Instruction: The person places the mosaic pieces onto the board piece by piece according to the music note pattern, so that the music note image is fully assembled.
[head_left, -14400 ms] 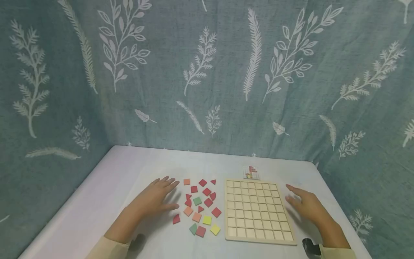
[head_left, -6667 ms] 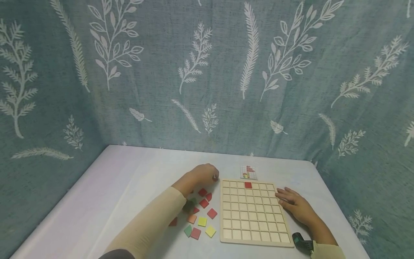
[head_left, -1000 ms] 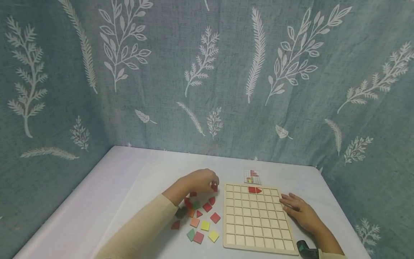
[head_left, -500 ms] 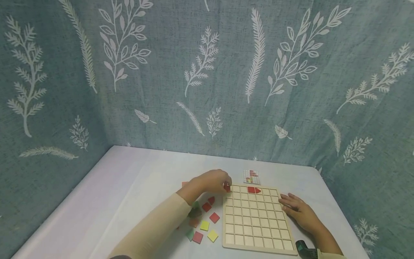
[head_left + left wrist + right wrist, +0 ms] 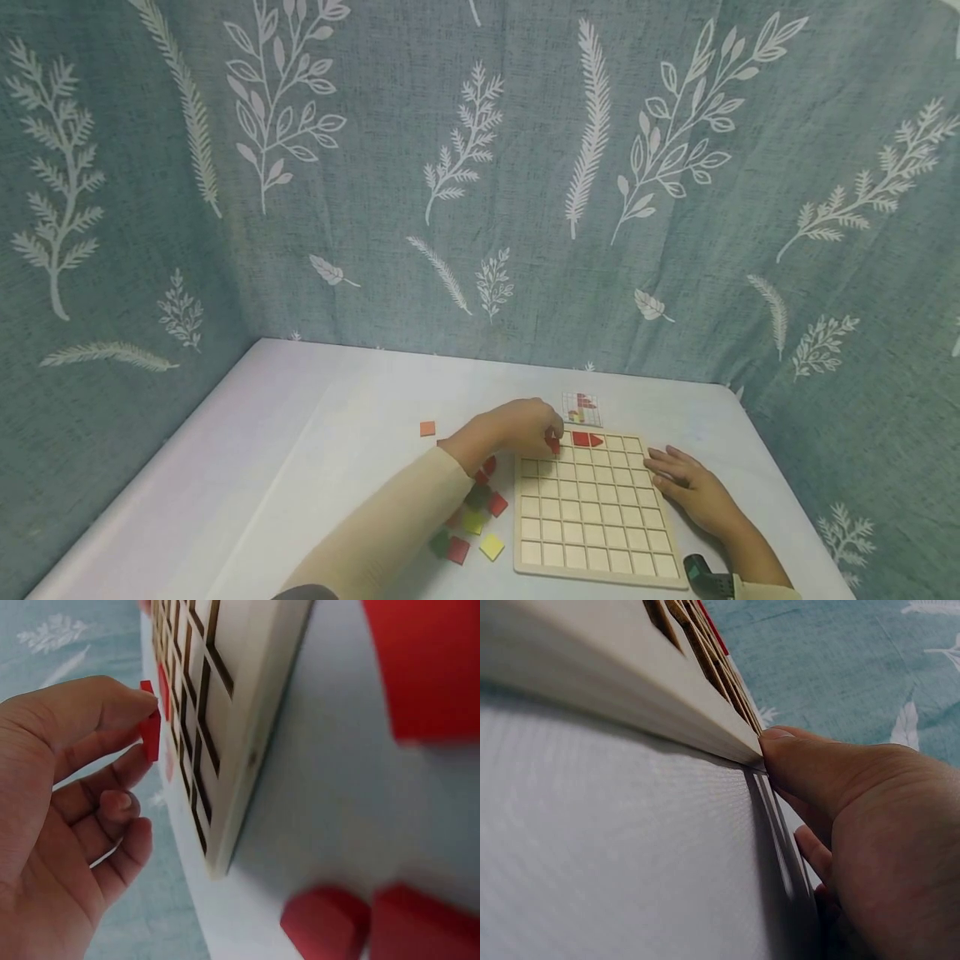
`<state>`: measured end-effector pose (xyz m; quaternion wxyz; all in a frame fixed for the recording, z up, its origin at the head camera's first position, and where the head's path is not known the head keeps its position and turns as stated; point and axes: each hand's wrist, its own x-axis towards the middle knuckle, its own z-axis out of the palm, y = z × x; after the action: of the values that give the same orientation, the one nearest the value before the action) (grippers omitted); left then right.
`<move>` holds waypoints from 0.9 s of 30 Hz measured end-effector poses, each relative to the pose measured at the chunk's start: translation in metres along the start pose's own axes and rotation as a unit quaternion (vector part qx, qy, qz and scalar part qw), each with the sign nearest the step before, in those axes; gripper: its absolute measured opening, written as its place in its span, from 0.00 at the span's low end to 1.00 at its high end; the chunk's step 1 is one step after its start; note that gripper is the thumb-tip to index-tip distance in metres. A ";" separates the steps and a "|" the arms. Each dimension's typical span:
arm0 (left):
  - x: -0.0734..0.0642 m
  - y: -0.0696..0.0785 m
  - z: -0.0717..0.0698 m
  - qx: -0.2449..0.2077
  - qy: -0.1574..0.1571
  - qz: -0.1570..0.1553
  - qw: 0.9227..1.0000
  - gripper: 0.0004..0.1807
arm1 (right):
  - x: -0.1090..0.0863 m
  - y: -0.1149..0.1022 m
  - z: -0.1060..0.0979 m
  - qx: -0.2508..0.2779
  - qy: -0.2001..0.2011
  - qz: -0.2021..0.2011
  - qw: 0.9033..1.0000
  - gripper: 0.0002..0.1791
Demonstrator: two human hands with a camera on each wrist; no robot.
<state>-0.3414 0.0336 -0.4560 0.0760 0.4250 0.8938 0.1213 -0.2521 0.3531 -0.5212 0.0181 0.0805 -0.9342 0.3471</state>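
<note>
My left hand (image 5: 525, 427) pinches a small red tile (image 5: 553, 445) over the far left part of the pale wooden grid board (image 5: 600, 573). In the left wrist view the tile (image 5: 151, 735) stands on edge between thumb and fingers, close to the grid. Its full shape cannot be told. Two red pieces lie in the board's far row: a square tile (image 5: 581, 439) and, against its right side, a pointed tile (image 5: 596, 440). My right hand (image 5: 693, 483) rests at the board's right edge; in the right wrist view its thumb (image 5: 795, 754) touches the rim.
Loose tiles lie left of the board, partly under my left forearm: a yellow square (image 5: 492, 547), a red square (image 5: 458, 550), an orange square (image 5: 427, 428) and several others. A small printed pattern card (image 5: 582, 408) lies behind the board. Patterned cloth (image 5: 480, 167) hangs behind the white table.
Over the last second my left hand carried the red tile rightward from the loose tiles to above the board. Since the earliest frame, two red tiles have come onto the far row.
</note>
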 end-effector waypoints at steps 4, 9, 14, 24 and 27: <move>0.009 0.006 0.004 -0.001 0.000 0.011 1.000 0.13 | 0.000 0.000 -0.001 0.003 0.001 -0.007 1.000 0.28; 0.019 0.015 0.009 -0.008 0.000 0.009 1.000 0.10 | -0.001 0.000 -0.001 0.006 -0.001 -0.009 1.000 0.27; 0.026 0.023 0.009 -0.010 -0.006 0.001 1.000 0.11 | 0.000 -0.002 0.000 0.004 -0.003 0.005 1.000 0.28; 0.033 0.027 0.014 -0.018 -0.014 0.001 1.000 0.04 | 0.000 -0.002 0.000 0.001 -0.001 0.006 1.000 0.28; 0.035 0.029 0.013 -0.017 -0.013 0.006 1.000 0.04 | 0.000 -0.002 -0.001 -0.001 -0.002 0.006 1.000 0.28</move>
<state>-0.3383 0.0803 -0.4618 0.0942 0.4301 0.8881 0.1318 -0.2514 0.3522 -0.5194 0.0147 0.0755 -0.9349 0.3466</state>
